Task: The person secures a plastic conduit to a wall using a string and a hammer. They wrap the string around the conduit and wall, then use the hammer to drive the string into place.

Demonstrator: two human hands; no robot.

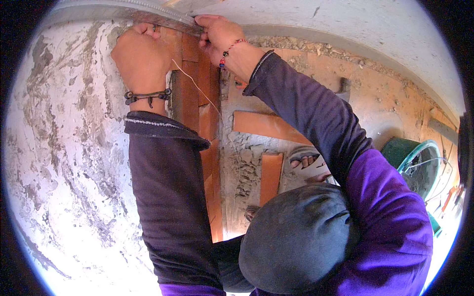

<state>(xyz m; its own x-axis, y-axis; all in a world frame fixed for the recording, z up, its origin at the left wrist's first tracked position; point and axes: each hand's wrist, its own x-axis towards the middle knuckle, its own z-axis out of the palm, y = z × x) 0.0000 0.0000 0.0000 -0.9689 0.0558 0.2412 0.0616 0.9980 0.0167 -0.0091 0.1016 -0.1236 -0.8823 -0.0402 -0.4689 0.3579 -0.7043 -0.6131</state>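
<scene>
A long grey metal strip (168, 14) crosses the upper edge, above a column of reddish-brown tiles (190, 84) beside a mortar-smeared white surface (64, 128). My right hand (217, 37), in a beaded bracelet, pinches the strip's right part. My left hand (140, 59), wearing a dark cord bracelet, is curled at the top of the tiles just under the strip; what its fingertips hold is hidden. A thin pale string (195, 84) runs down over the tiles from near my left hand.
Loose tiles (270, 172) lie on the dusty floor beside rubble. A sandaled foot (303, 160) shows behind a rounded dark-cloth shape (296, 237), perhaps my knee. A green bucket (395, 148) stands at right. A pale curved surface (355, 24) spans the top right.
</scene>
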